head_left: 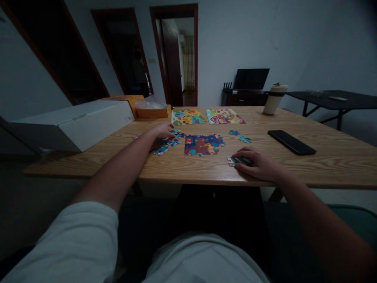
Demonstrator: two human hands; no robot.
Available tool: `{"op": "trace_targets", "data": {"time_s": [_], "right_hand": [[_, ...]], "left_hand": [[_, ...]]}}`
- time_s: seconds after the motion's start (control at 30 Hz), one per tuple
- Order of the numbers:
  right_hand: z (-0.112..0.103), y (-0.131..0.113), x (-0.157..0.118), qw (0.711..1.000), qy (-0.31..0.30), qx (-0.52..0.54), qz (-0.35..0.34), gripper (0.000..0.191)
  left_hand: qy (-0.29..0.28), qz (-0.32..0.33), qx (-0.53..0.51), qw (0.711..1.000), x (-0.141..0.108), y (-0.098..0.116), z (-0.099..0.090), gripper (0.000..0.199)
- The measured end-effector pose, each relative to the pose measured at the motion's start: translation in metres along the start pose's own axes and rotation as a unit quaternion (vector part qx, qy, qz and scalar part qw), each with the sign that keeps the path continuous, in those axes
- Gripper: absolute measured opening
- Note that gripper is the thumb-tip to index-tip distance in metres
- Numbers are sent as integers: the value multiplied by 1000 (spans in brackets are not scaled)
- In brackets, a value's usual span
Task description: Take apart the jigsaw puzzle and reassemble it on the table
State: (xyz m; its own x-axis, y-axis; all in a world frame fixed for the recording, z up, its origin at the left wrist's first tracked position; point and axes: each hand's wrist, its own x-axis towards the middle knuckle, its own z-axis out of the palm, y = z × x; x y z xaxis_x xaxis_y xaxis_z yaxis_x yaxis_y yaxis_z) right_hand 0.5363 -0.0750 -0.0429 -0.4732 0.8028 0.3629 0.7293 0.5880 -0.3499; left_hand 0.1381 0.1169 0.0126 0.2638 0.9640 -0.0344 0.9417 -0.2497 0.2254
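Note:
My left hand (163, 131) reaches over a pile of loose puzzle pieces (161, 150) left of centre, its fingers bent down among them; whether they grip one is hidden. My right hand (253, 163) rests near the table's front edge, thumb and fingers closed around a few joined puzzle pieces (231, 160). Between the hands lies a partly joined dark blue and brown puzzle (202, 145) with an uneven right edge. Two loose blue pieces, one (234, 133) farther back and one (244, 139) nearer, lie right of it. Behind are a yellow picture sheet (188, 117) and a pink-green one (225, 116).
A long white box (94, 122) stands at the left of the wooden table (332, 165), beside an orange tray (153, 113) holding clear plastic. At the right are a black phone (291, 142) and a cream bottle (275, 99). A person (139, 70) stands in a dark doorway.

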Motion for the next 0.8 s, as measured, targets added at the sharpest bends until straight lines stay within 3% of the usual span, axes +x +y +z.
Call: {"op": "trace_targets", "data": {"time_s": [0.1,0.2,0.37,0.53,0.6,0.7,0.8], "right_hand": [[0,0,1,1000,1,-3,-6,30],[1,1,1,1000,3,-6,-9,29],[1,1,0,1000,-3,2,-2,30],[2,4,-1,1000,-2,8,-3,29],[2,4,0,1000,-6,14,-4,29],[0,1,-1,1000,-10,15,8,30],[-2,-2,0,1000,-10,13,13,29]], "left_hand": [[4,0,-32,999,-8,-7,-5,83],[54,41,10,998,-22,-4,-12,86],[136,114,148,973,-55,-1,-26,71],[213,142,131,958,-84,3,-30,56],[249,163,86,951,-92,16,-25,53],[264,204,-1,943,-99,57,-11,52],[208,227,-70,949,-101,111,12,45]]}}
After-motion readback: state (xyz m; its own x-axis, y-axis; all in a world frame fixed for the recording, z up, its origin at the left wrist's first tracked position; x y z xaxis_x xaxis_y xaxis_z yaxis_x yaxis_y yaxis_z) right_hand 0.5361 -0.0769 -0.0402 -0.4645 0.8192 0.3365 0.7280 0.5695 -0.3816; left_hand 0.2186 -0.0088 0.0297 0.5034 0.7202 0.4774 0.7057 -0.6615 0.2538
